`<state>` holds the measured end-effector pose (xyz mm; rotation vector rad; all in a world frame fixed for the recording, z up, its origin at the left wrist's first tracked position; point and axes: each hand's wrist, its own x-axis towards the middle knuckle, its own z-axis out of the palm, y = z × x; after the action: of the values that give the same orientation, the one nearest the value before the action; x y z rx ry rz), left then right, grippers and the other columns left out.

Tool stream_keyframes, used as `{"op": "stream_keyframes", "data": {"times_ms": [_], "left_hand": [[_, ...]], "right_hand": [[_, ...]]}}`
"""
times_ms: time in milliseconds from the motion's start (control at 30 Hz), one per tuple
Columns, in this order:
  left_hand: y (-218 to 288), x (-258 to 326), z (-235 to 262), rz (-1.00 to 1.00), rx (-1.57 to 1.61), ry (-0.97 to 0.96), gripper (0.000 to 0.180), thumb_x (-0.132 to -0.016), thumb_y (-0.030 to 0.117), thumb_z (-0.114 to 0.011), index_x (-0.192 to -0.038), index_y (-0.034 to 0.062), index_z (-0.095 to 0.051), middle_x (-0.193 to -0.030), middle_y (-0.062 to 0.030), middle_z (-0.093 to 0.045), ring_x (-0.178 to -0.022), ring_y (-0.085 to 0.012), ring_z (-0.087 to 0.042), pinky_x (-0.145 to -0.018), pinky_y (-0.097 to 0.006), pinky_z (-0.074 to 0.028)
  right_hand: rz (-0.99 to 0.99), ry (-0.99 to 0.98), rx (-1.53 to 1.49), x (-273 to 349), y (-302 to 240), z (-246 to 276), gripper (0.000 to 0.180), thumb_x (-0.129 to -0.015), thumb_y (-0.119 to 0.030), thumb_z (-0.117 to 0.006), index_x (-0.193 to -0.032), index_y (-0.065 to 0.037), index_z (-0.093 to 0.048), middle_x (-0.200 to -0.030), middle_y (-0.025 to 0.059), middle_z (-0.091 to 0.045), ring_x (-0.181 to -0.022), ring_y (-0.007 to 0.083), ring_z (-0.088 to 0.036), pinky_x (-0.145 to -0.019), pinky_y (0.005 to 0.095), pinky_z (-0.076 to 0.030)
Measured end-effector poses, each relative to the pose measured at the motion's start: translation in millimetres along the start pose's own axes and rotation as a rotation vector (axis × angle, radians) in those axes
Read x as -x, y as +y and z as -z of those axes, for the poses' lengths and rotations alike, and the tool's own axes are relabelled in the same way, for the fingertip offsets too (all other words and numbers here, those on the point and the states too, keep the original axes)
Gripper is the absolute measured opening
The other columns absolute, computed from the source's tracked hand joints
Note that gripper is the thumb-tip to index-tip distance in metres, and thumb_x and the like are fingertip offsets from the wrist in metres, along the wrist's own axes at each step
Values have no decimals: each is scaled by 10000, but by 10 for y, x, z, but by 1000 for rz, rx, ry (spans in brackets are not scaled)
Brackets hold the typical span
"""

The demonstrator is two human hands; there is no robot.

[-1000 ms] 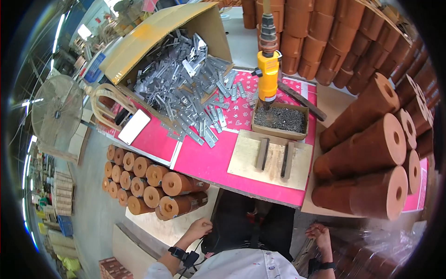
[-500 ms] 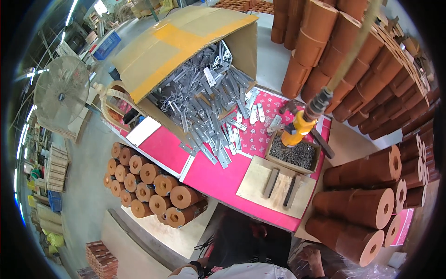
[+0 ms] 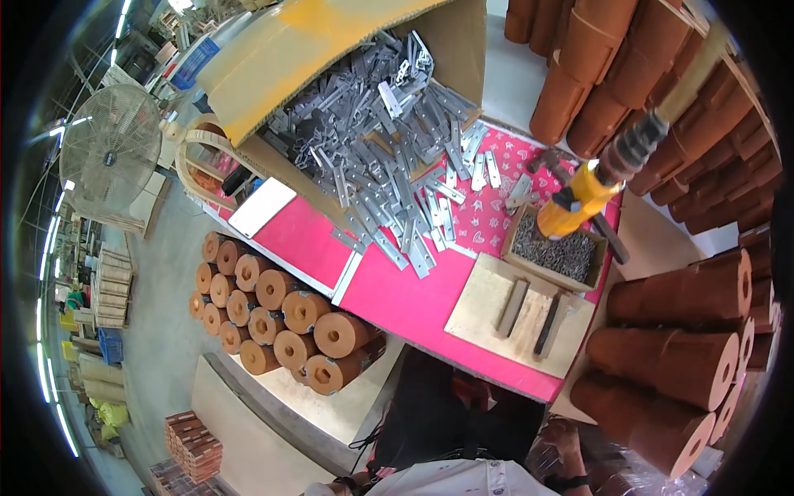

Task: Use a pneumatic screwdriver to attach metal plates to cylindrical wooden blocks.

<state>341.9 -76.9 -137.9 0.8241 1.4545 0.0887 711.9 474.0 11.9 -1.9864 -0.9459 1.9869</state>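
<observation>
My right hand (image 3: 563,436) hangs low beside the table's near right corner, with a dark band on the wrist. It is closest to the lying brown cylinders (image 3: 645,413) and some clear plastic wrap (image 3: 612,467). Its fingers are dim, and I cannot make out anything in them. Of my left arm, only the wrist with a black band (image 3: 354,481) shows at the lower edge; the fingers are hidden. On the pink-covered table (image 3: 397,310) lies a wooden board (image 3: 471,318) with two upright strips (image 3: 513,307). A yellow power driver (image 3: 571,202) hangs over a box of screws (image 3: 591,263).
A tipped cardboard box (image 3: 248,78) spills grey metal hinges (image 3: 389,182) onto the table. A hammer (image 3: 608,236) lies by the screws. Brown cylinders (image 3: 339,335) are stacked at left, more tubes (image 3: 591,66) at back right. A fan (image 3: 110,157) stands far left.
The view has shifted, so the table and box sit farther right and higher. My right hand shows higher beside the table corner; less of my left arm is visible.
</observation>
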Motion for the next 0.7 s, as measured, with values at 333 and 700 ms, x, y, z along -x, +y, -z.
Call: {"op": "stream_keyframes", "data": {"times_ms": [333,700], "left_hand": [[-114,-351,-214,87,131,33,364,-774,155,-659,-1094,-4,-591,-955,-155,-674,-888,-270,-635,-763,-373,-497],[1438,-67,1422,137,618,72,305,-875,130,-531,-1142,3,-606,-1019,-104,-673,-942,-241,-636,-845,-333,-482]], "right_hand": [[185,38,55,-73,199,-182,294,-893,-212,-553,-1071,19,-586,-869,142,-664,-725,208,-666,-623,293,-542],[399,78,55,224,85,-234,293,-928,-171,-552,-1111,55,-586,-898,104,-661,-768,169,-646,-681,279,-523]]}}
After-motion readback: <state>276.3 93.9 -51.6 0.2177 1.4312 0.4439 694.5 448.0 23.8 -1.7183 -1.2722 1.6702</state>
